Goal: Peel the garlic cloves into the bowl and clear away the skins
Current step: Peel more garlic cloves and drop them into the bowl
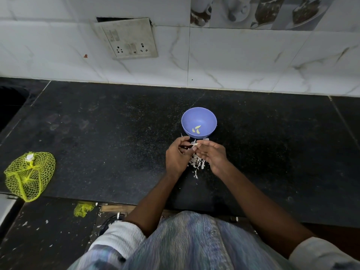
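Both hands meet just in front of the bowl (199, 122), working one garlic clove (194, 145) between fingertips. Left hand (176, 155): fingers curled in, pinching the clove end. Right hand (211, 153): thumb + index pinch it from the other side, remaining fingers loosely bent. Clove mostly hidden by fingers, only a pale sliver w/ skin shows, so can't tell how much skin is off.

Bowl: blue-violet, smooth, prob plastic, round, on the dark speckled stone counter (116, 133). 3 peeled cloves (196, 129) inside, yellowish, crescent-shaped.

Skins (195, 162): white papery shreds, thin and curled, piled on counter under/between the hands, a few strays nearer the counter edge.

Risks, as judged:
- skins are light, any hand sweep or draft likely scatters them; some white bits already on floor by the edge
- pile touches the bowl base, flakes could land in w/ the cloves
- clove small + slick once bare, may slip from the pinch and miss the bowl
- bowl looks light, a knuckle bump could shove it

Yellow mesh bag (29, 175) sits well apart at left, soft netting w/ something white at its top.
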